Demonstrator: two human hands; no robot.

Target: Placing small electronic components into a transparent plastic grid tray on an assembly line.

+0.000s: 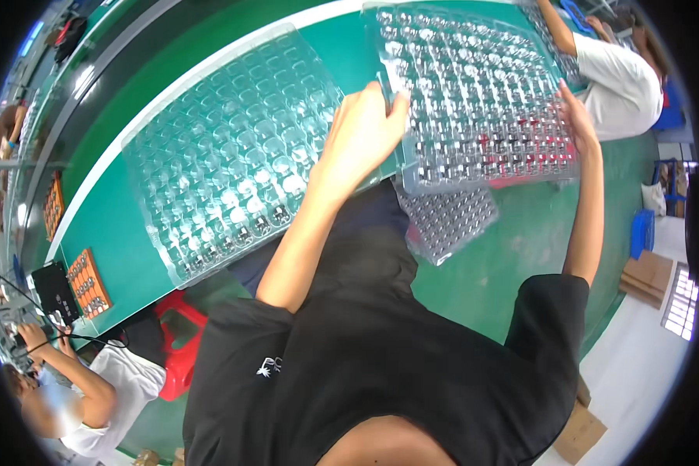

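A black short-sleeved T-shirt is being worn; a small white print is showing well behind the left grip.

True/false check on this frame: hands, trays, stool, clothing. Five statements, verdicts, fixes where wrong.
1. The right hand is at the right edge of the right-hand clear tray. True.
2. The left hand rests on the stool. False: the left hand is at that tray's left edge.
3. An orange tray lies beside a black box. True.
4. The stool is blue. False: the stool is red.
5. The wearer's shirt is white. False: the shirt is black.
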